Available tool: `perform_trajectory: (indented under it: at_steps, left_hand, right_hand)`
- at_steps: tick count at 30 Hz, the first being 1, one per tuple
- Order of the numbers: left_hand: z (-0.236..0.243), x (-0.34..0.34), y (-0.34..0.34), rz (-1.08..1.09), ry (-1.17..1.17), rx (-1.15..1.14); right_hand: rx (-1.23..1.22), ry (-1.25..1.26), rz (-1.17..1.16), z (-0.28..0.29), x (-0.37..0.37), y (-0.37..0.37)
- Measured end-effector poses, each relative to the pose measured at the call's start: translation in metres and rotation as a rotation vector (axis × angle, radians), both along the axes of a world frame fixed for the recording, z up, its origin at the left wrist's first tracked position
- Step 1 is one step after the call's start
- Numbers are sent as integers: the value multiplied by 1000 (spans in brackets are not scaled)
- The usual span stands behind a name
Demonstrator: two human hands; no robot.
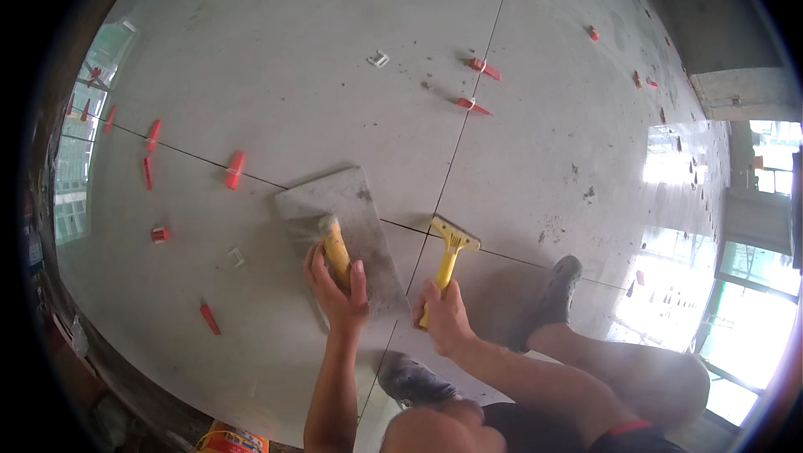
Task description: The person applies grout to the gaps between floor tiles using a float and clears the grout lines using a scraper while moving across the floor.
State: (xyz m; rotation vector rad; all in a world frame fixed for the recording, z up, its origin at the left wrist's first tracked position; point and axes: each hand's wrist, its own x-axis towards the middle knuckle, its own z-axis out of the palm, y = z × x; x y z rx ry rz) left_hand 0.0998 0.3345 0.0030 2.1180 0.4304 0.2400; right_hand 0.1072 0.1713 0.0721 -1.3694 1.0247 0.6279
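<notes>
My left hand (341,298) is closed around the yellow handle of a grey rectangular float (375,273), whose flat plate lies on or just above the floor tiles; which of the two I cannot tell. In my right hand (447,319) is a yellow scraper (455,240), gripped by its handle with the wide head pointing away from me. That head is beside the spot where the dark tile joints cross. The float covers part of the joint running left.
Red wedges (235,170) with clips stand along the joints, and more (479,68) sit farther off. Loose on the tiles lie a red wedge (210,318), a white clip (379,59) and crumbs of debris. My shoe (556,290) rests at right; bright windows reflect beyond.
</notes>
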Motion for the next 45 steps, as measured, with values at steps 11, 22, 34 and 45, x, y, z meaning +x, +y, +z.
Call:
perform_trajectory:
  at_steps: [11, 22, 34, 45]
  left_hand:
    - [-5, -3, 0, 8, -36, 3]
    - [-13, -7, 2, 74, -18, 28]
    - [-1, -1, -3, 88, 25, 82]
    - [3, 3, -17, 108, -30, 118]
  right_hand:
    - [-7, 67, -109, 1, 62, -2]
    - [188, 4, -223, -39, 96, -33]
    - [193, -239, -259, -48, 190, -87]
    - [133, -225, -50, -53, 262, -95]
